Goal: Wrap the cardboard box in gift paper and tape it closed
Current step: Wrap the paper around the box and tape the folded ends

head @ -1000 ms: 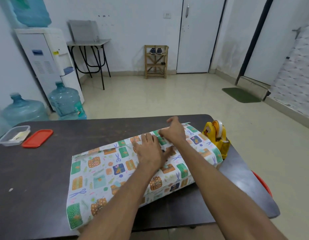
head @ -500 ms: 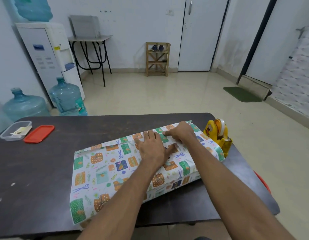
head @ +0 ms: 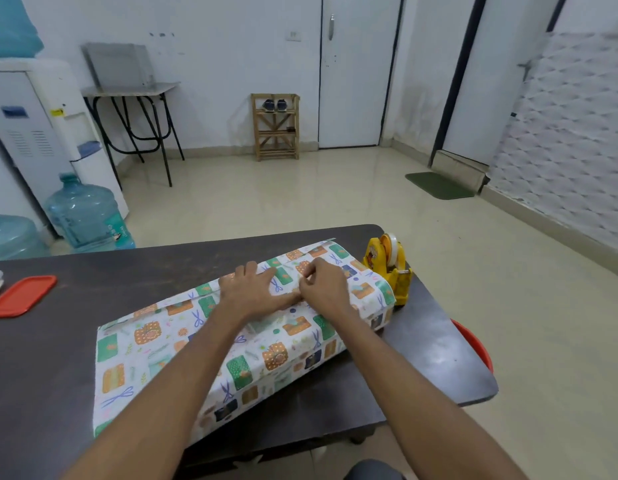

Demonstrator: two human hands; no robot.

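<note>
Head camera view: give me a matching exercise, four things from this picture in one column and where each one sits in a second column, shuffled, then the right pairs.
Things
1. tape dispenser
2. red lid
3. water jug
4. left hand

Places
A. on the floor by the white water cooler
B. flat on top of the gift paper
C. near the left edge of the table
D. on the table's right side, beside the gift paper

Pairs: 1-D, 2-C, 3-A, 4-B
</note>
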